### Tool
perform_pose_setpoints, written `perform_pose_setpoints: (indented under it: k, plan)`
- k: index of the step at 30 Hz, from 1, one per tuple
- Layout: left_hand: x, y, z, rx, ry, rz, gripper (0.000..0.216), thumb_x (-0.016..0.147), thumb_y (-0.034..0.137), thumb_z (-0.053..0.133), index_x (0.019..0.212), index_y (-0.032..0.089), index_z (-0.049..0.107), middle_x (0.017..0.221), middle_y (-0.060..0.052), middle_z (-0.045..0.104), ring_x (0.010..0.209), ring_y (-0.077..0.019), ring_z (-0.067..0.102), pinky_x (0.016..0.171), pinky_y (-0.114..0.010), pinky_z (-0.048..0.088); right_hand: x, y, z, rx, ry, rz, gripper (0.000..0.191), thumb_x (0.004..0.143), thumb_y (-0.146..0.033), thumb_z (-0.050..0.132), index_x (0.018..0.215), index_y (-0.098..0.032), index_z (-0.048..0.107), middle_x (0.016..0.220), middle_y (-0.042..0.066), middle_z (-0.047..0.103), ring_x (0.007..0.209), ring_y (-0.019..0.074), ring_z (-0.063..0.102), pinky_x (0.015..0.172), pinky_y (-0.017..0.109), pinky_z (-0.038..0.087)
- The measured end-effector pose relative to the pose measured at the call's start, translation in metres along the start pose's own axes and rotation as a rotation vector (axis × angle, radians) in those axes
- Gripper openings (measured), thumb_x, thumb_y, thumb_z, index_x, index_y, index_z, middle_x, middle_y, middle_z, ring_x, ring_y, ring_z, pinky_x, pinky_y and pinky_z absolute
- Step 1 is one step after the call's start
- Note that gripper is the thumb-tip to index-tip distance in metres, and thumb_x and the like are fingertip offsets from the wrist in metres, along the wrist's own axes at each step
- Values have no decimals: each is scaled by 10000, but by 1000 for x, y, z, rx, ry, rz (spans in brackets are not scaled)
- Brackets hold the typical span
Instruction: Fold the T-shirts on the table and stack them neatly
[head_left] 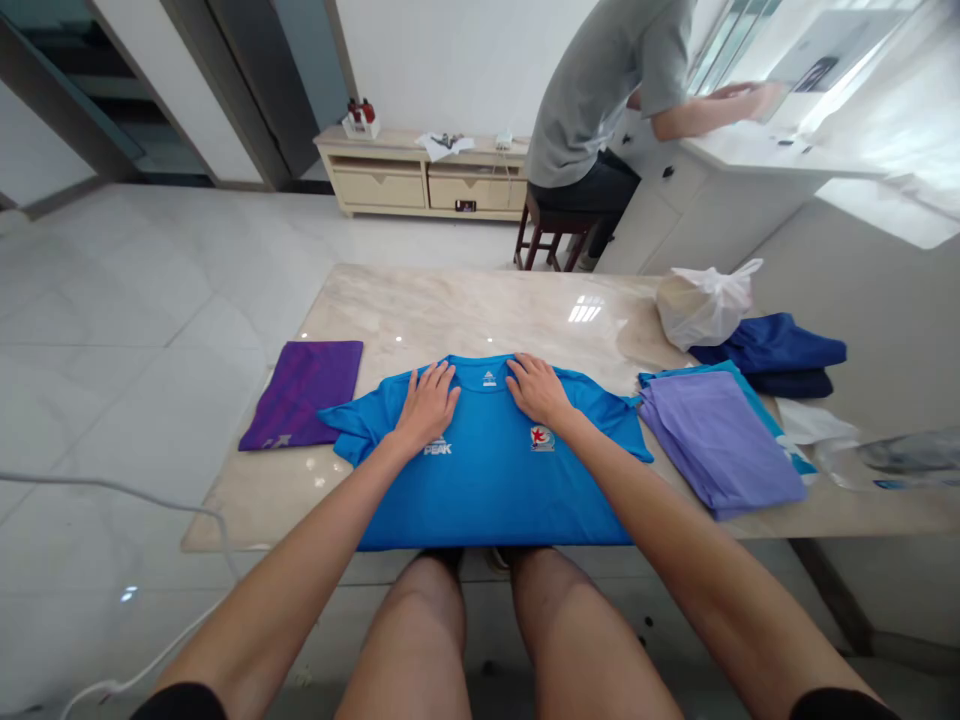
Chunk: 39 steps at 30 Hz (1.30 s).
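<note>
A blue T-shirt (487,490) lies spread front side up on the marble-look table (465,310), its collar away from me and its lower part reaching the near edge. My left hand (430,405) rests flat on the left shoulder area beside the collar, fingers stretched out. On the other side of the collar, my right hand (538,388) lies flat in the same way. Both palms press on the cloth without gripping it. Left of the shirt is a folded purple garment (307,392), close to the sleeve. Folded lavender cloth (720,435) sits to the right.
At the table's right end are a tied white plastic bag (705,305), dark blue clothes (780,343) and a clear plastic bottle (900,455). A person (600,90) sits on a stool beyond. A low cabinet (382,185) stands by the wall. A cable (112,482) hangs at left.
</note>
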<state>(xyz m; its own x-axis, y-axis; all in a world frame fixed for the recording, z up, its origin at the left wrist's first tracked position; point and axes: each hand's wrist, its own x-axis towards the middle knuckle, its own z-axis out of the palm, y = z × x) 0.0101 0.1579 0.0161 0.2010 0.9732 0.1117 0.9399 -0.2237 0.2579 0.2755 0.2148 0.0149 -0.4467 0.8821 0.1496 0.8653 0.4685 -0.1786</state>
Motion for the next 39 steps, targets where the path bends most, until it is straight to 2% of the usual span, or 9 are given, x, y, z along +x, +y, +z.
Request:
perform_pose_setpoints:
  k: [5,11,16,20,23,29,32,35,39]
  plan:
    - [5,-7,12,23,1,23,669,1154,474,305,1742,184,441,1829,-97,389,1720,-305,300,1433,-598,168,-1,6,17,51,29,128,618,1181,-433,334,1692,-139,517,1834,159,353,1712,360,289,1392,594,222]
    - [-4,5,-2,23,-16,6,684,1147,425,306,1769,147,369,1850,-123,328,1736,-318,261,1427,-634,137,-26,-8,4,61,23,159,628,1172,-401,342,1709,-107,482,1839,187,323,1727,337,265,1404,566,197]
    - [-62,23,-13,19,39,14,671,1147,417,310,1761,157,391,1832,-141,365,1725,-309,299,1426,-622,146,-105,-11,-8,14,35,168,657,1170,-431,333,1749,-135,420,1855,174,280,1742,332,221,1395,592,204]
    - [-112,22,-15,48,-14,-40,674,1129,426,329,1738,164,448,1814,-143,393,1715,-338,321,1408,-638,198,-164,-1,-14,6,-115,239,709,1158,-507,352,1778,-164,363,1859,164,275,1742,351,215,1374,611,253]
    - [-134,17,-17,72,-24,-38,677,1123,434,323,1731,174,465,1814,-133,393,1715,-338,321,1401,-636,214,-184,11,-27,32,-160,208,706,1135,-501,411,1749,-151,420,1838,169,339,1716,354,281,1365,578,288]
    - [-141,13,-19,78,11,-40,678,1115,425,315,1720,172,486,1798,-142,426,1700,-338,354,1391,-624,246,-183,60,-64,16,9,494,519,1058,-220,452,1517,-65,640,1496,250,653,1416,353,584,1242,505,434]
    - [-140,13,-19,71,24,-37,679,1114,418,313,1711,152,496,1794,-149,431,1692,-349,365,1384,-639,258,-175,84,-69,11,21,651,543,1030,-204,491,1543,-71,610,1462,255,647,1380,364,583,1214,530,438]
    - [-141,12,-18,57,33,-35,674,1116,413,310,1703,148,507,1791,-147,437,1687,-346,375,1385,-634,261,-167,100,-64,14,56,676,622,994,-243,576,1602,-109,583,1526,262,594,1381,411,543,1188,588,434]
    - [-141,12,-16,35,48,-44,665,1116,410,304,1699,170,516,1789,-131,448,1692,-329,370,1397,-610,247,-158,108,-64,51,83,682,424,978,-281,641,1370,-196,777,1542,202,594,1390,415,498,1173,573,437]
